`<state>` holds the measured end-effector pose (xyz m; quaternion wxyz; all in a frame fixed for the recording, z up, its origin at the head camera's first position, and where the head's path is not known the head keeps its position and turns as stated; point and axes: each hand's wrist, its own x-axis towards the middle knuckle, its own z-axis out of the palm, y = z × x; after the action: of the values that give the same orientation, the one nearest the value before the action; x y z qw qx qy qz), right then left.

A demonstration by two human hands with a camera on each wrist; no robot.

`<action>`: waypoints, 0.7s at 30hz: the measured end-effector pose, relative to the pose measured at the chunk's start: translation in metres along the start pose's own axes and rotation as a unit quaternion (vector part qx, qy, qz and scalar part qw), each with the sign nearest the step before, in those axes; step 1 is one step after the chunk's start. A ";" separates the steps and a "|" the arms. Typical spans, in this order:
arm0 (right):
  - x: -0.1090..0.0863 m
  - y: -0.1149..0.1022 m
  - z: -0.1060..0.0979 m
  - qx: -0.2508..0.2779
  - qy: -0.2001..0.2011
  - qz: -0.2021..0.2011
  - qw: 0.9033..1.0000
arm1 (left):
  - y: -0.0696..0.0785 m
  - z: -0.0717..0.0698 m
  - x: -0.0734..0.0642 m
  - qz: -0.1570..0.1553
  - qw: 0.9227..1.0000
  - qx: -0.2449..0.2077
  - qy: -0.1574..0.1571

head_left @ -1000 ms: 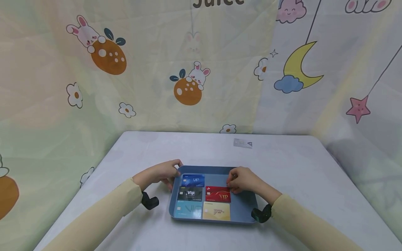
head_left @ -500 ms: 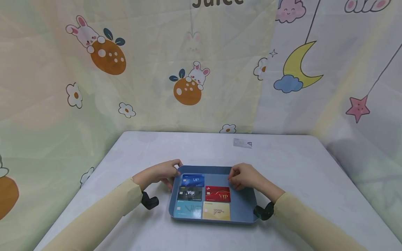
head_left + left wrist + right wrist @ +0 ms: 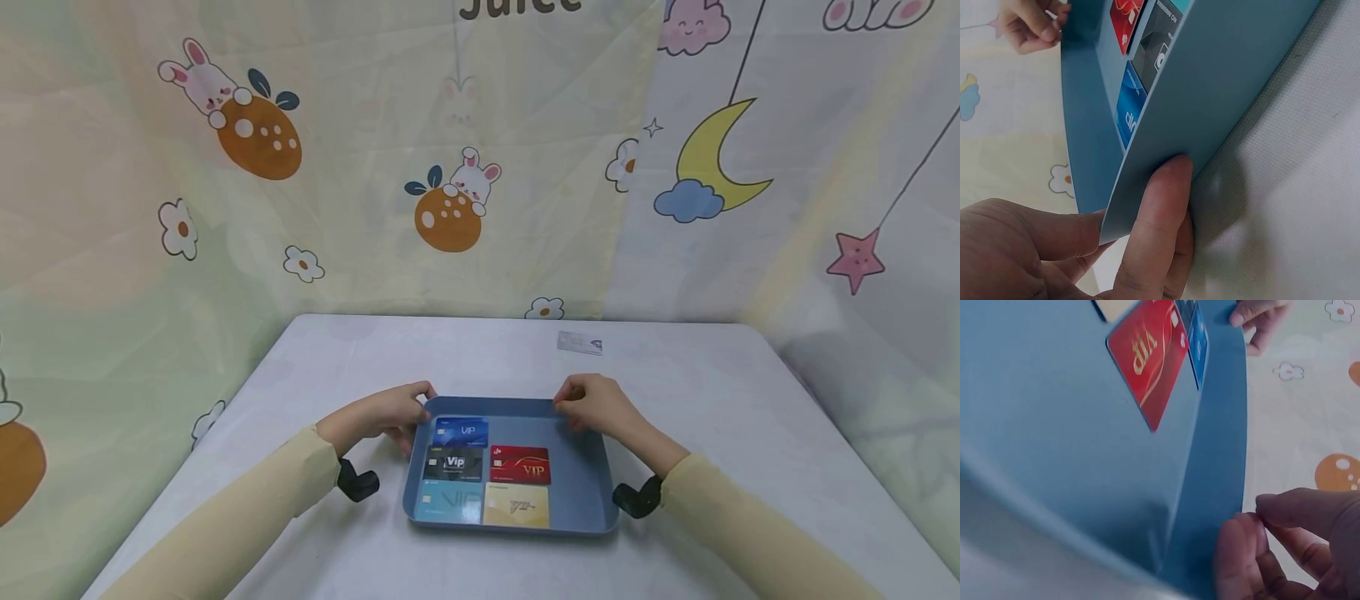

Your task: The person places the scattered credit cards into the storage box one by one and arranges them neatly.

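A blue tray [image 3: 581,483] lies on the table. My left hand [image 3: 393,411] pinches the tray's left rim; in the left wrist view the thumb is over the edge, a finger against the outer wall. My right hand [image 3: 597,404] is at the tray's far right rim, fingers loosely curled, with nothing seen between them. Inside the tray, the left column has a blue card [image 3: 461,432], a black card [image 3: 453,464] and a teal card [image 3: 452,502]. Beside them lie a red card [image 3: 1147,362] and a gold card [image 3: 517,506].
Behind the tray, a grey-silver card [image 3: 580,342] lies near the far edge of the white table [image 3: 360,354]. A printed cloth [image 3: 360,167] hangs close behind the table.
My right hand has moved from beside the red card up and right to the tray's far rim. The red card stays in place. My left hand has not visibly moved.
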<state>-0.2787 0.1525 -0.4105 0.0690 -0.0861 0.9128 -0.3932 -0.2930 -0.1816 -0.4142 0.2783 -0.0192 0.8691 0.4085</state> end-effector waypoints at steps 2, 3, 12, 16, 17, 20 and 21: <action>0.001 0.002 -0.003 0.002 0.009 0.000 1.000 | 0.000 0.000 0.000 0.001 1.000 0.000 -0.002; 0.002 0.002 -0.005 0.005 0.013 0.004 1.000 | 0.000 0.000 0.000 0.001 1.000 -0.001 -0.002; 0.015 0.013 -0.020 -0.044 0.051 0.014 0.998 | 0.001 0.000 -0.001 0.000 1.000 -0.001 -0.001; 0.021 0.019 -0.028 -0.061 0.058 0.023 0.996 | 0.000 0.000 -0.001 0.000 1.000 -0.001 -0.002; 0.022 0.021 -0.030 -0.062 0.060 0.027 0.996 | 0.000 0.000 0.000 0.000 1.000 -0.001 -0.002; 0.028 0.028 -0.037 -0.063 0.063 0.038 0.995 | 0.000 0.000 0.000 -0.002 1.000 0.001 0.001; 0.030 0.031 -0.039 -0.063 0.065 0.041 0.995 | 0.000 0.000 0.000 -0.002 1.000 0.002 0.002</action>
<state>-0.3186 0.1945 -0.4085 0.0205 -0.0267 0.9410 -0.3368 -0.2928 -0.1814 -0.4142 0.2777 -0.0214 0.8703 0.4063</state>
